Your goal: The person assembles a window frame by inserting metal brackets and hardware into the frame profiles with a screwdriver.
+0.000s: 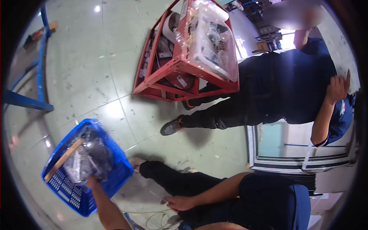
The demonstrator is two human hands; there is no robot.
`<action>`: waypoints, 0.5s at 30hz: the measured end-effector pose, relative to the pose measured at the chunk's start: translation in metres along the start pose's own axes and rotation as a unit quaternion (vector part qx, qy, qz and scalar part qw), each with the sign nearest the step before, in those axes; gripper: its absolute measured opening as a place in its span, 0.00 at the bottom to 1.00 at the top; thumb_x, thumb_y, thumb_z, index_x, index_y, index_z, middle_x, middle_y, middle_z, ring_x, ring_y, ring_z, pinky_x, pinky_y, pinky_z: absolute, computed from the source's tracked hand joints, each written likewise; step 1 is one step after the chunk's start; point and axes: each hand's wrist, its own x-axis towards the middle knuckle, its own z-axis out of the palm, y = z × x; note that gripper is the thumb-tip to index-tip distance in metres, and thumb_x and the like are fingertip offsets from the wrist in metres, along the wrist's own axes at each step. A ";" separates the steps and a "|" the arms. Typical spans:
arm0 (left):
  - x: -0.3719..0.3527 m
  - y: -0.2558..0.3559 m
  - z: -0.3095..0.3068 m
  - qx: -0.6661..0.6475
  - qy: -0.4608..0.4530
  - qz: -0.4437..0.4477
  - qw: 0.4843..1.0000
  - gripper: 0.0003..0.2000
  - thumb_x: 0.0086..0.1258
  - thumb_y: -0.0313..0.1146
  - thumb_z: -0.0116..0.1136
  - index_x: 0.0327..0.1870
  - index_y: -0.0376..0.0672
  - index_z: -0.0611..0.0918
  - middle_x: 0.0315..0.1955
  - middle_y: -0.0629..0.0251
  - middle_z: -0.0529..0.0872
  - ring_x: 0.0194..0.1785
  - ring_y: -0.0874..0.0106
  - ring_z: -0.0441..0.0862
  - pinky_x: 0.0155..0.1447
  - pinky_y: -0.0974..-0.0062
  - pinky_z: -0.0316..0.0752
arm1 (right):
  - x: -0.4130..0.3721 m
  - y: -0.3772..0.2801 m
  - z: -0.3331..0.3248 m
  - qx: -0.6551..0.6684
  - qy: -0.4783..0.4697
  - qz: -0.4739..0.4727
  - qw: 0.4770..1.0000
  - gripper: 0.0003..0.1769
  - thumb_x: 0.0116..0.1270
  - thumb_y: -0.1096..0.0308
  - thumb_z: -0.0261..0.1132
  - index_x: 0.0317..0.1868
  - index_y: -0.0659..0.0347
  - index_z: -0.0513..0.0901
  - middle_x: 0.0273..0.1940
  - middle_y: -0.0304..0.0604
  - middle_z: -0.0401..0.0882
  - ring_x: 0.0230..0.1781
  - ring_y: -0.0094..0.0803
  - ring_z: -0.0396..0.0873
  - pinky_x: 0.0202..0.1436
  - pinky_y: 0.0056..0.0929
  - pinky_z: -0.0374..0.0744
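At the lower left, my left hand [91,182] reaches into a blue plastic basket [124,168]. Its fingers close at the lower edge of a clear plastic bag [78,165], which partly hides them. Dark wrapped items [100,151] lie beside the bag in the basket. A light-brown wooden strip [65,159] slants across the basket's left part. Lower down, my right hand [179,203] hangs in front of dark trousers with its fingers curled. A thin pale line runs near its fingertips; I cannot tell whether the hand holds it.
A red metal frame cart [163,78] carries a white tub [195,48] of bagged parts. Behind it stands another person [283,84] in dark clothes. A blue metal frame [28,100] stands at left; a pale cord [151,218] lies on the floor. Framed panels [291,159] stand at right.
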 end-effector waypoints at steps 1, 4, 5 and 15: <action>-0.017 0.017 -0.004 -0.165 0.048 -0.082 0.982 0.11 0.73 0.32 0.55 0.51 0.39 0.83 0.47 0.54 0.86 0.51 0.63 0.84 0.53 0.62 0.80 | 0.001 0.012 0.003 -0.004 -0.008 -0.019 1.000 0.20 0.84 0.64 0.50 0.71 0.54 0.71 0.26 0.40 0.78 0.31 0.31 0.82 0.42 0.35 0.79; -0.100 0.083 -0.064 -0.531 0.059 -0.155 0.831 0.25 0.63 0.25 0.66 0.63 0.41 0.75 0.57 0.55 0.83 0.53 0.61 0.83 0.55 0.62 0.80 | 0.005 0.049 0.013 -0.154 0.088 -0.235 0.956 0.21 0.80 0.65 0.54 0.71 0.52 0.73 0.30 0.45 0.84 0.33 0.43 0.86 0.42 0.42 0.82; -0.143 0.120 -0.107 -0.570 -0.019 -0.099 0.815 0.27 0.63 0.24 0.65 0.65 0.40 0.73 0.58 0.56 0.82 0.53 0.62 0.83 0.57 0.63 0.80 | -0.009 0.039 0.013 -0.322 0.046 -0.300 0.897 0.20 0.74 0.68 0.58 0.65 0.55 0.78 0.32 0.50 0.86 0.36 0.47 0.88 0.42 0.45 0.83; -0.485 0.309 -0.351 -0.223 -0.097 0.164 0.956 0.25 0.65 0.28 0.67 0.65 0.37 0.77 0.45 0.56 0.89 0.49 0.65 0.86 0.59 0.66 0.79 | -0.259 -0.076 0.252 -0.727 -0.285 -0.559 0.278 0.11 0.54 0.65 0.70 0.37 0.58 0.89 0.32 0.49 0.86 0.37 0.53 0.87 0.37 0.54 0.81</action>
